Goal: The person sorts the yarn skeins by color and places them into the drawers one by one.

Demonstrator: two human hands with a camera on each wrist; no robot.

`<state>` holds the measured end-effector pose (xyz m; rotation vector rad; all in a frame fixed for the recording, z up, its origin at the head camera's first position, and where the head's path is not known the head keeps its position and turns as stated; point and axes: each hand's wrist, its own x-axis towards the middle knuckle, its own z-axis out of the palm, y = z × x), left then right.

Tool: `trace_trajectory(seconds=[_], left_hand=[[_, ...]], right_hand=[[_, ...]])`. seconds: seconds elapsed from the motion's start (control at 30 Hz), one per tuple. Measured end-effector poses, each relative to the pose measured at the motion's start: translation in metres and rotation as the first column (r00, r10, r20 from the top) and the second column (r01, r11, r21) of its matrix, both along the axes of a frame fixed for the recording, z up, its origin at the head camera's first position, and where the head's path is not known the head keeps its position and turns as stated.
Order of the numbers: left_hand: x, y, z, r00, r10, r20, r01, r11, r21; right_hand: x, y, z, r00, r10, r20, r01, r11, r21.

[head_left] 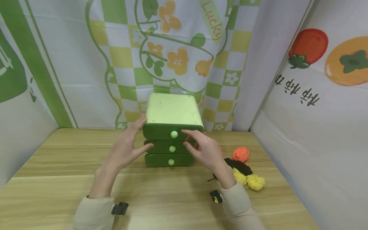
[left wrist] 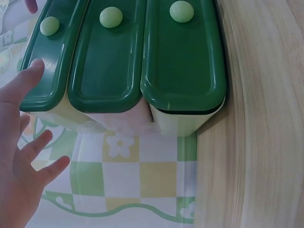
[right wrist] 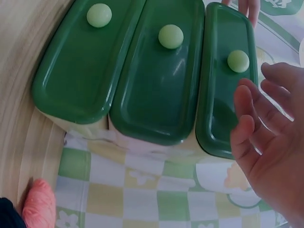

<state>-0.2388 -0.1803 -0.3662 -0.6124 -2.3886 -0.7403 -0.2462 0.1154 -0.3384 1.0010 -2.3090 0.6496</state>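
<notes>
Head view: green drawer unit (head_left: pixel 173 110), flanked

Unit stands on table (head_left: pixel 161 198). Left hand (head_left: pixel 122 155) spread wide near its left edge; right hand (head_left: pixel 209 153) relaxed, fingers loosely bent, near its right front. Neither holds anything. Orange yarn (head_left: pixel 241 154) lies right.

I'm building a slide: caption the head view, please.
Left hand and right hand reach toward a green three-drawer cabinet, with orange yarn on the right.
</notes>
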Motion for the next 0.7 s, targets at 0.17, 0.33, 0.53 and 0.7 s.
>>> trace_trajectory(seconds=[0.17, 0.33, 0.53, 0.7], left_hand=[[0.0, 0.0, 0.001, 0.999, -0.017, 0.03, 0.017, 1.0, -0.006], [0.003, -0.001, -0.001, 0.989, -0.039, 0.14, 0.039, 0.999, 0.002], [0.005, -0.002, -0.002, 0.98, -0.053, 0.193, 0.046, 0.998, 0.04], [0.003, -0.003, 0.001, 0.979, -0.055, 0.195, 0.045, 0.997, 0.057]], right_hand=[[-0.001, -0.007, -0.003, 0.999, -0.027, 0.018, 0.027, 0.999, 0.027], [-0.002, -0.012, -0.006, 0.998, -0.03, 0.054, 0.027, 0.998, 0.05], [-0.003, -0.02, -0.007, 0.987, -0.017, 0.16, 0.009, 0.999, 0.051], [-0.004, -0.025, -0.003, 0.973, 0.019, 0.231, -0.013, 1.0, -0.025]])
